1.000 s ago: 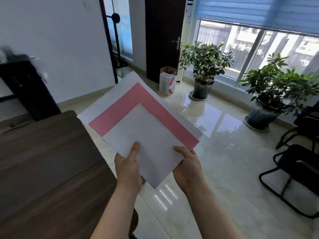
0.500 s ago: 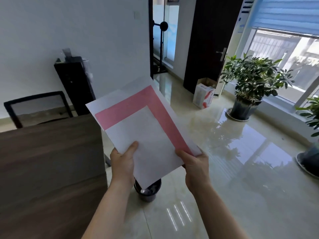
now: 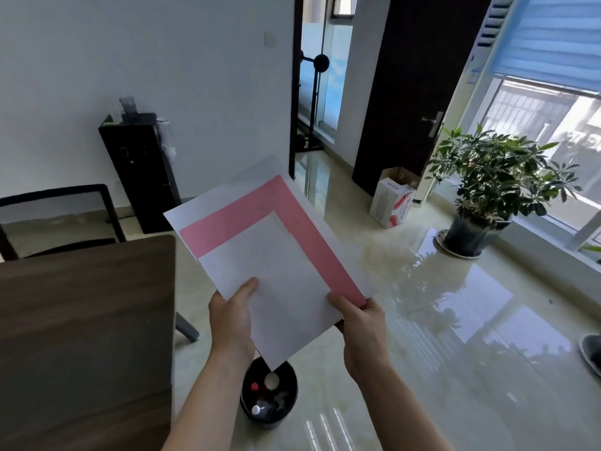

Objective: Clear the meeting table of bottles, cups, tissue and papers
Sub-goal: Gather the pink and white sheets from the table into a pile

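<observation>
I hold a stack of papers (image 3: 276,255), white sheets with a pink one between them, in front of me over the floor. My left hand (image 3: 231,317) grips the stack's lower left edge, thumb on top. My right hand (image 3: 361,323) grips its lower right edge. The dark wooden meeting table (image 3: 84,336) lies to my left, its surface bare where visible. Below the papers' bottom corner stands a black waste bin (image 3: 270,398) on the floor, with bottles and a cup inside.
A black chair (image 3: 61,219) stands behind the table's far end, and a black cabinet (image 3: 140,170) against the white wall. A cardboard box (image 3: 393,203) and a potted plant (image 3: 481,196) sit on the glossy tiled floor by the dark door (image 3: 406,92).
My view has swung left and down, bringing the waste bin fully into sight under the papers. Both hands keep their hold on the stack.
</observation>
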